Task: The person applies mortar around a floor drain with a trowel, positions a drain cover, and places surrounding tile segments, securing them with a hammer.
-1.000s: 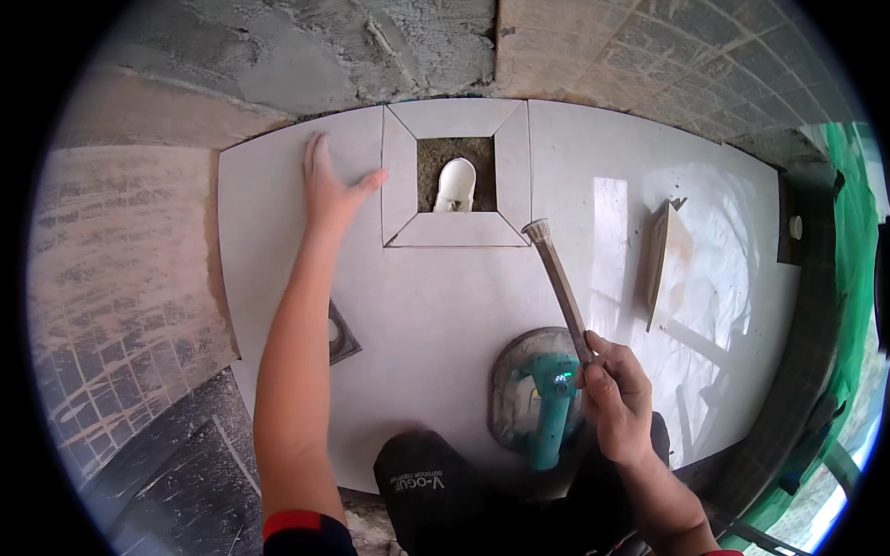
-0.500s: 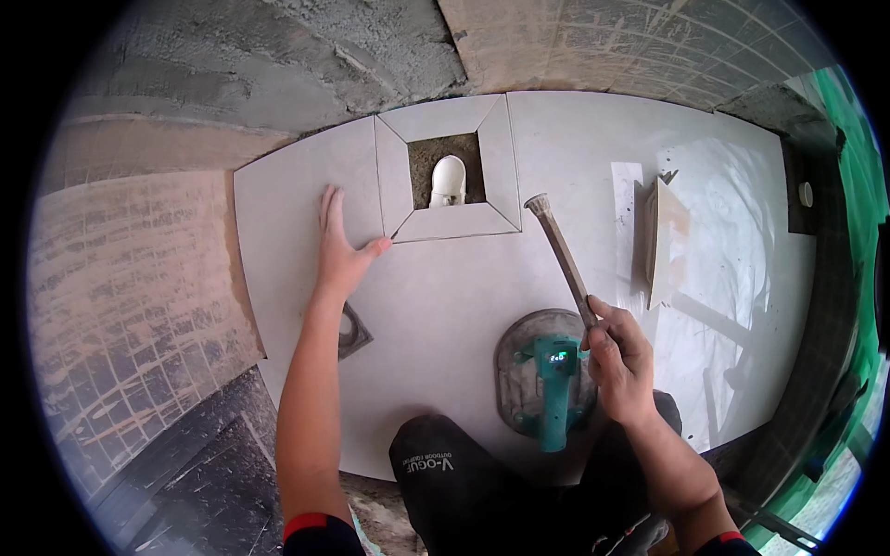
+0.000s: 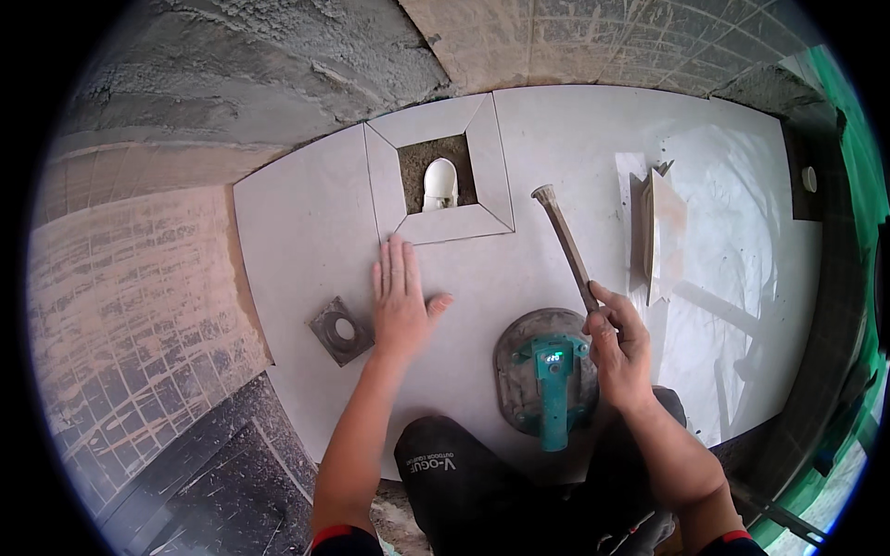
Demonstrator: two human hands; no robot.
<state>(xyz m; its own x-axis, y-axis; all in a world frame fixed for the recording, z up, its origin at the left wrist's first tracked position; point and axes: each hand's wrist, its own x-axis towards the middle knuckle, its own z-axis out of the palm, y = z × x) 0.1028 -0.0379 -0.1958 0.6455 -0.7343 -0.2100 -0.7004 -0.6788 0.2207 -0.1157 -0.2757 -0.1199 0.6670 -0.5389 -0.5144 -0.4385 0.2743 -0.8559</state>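
Note:
My left hand (image 3: 400,301) lies flat on the pale grey floor tile (image 3: 464,315), fingers stretched toward the near left corner of a framed square opening (image 3: 451,225). A white oval fitting (image 3: 440,182) shows inside that opening. My right hand (image 3: 619,357) is wrapped round the lower end of a long brown bar with a flared round end (image 3: 568,243). The bar slants up and left above the tiles; its lower end is hidden in my grip. Close to this hand stands a teal-handled tool with an oval grey base (image 3: 554,380) and a small lit display.
Left of my left forearm lies a dark square piece with a round hole (image 3: 339,331). Stacked tile pieces (image 3: 654,236) rest on the right. A rough cement wall (image 3: 250,74) bounds the back left, and green netting (image 3: 848,139) hangs at the far right.
My left hand has slid right and nearer to me across the tile, uncovering the dark square piece. The bar remains in my right hand, shifted slightly right.

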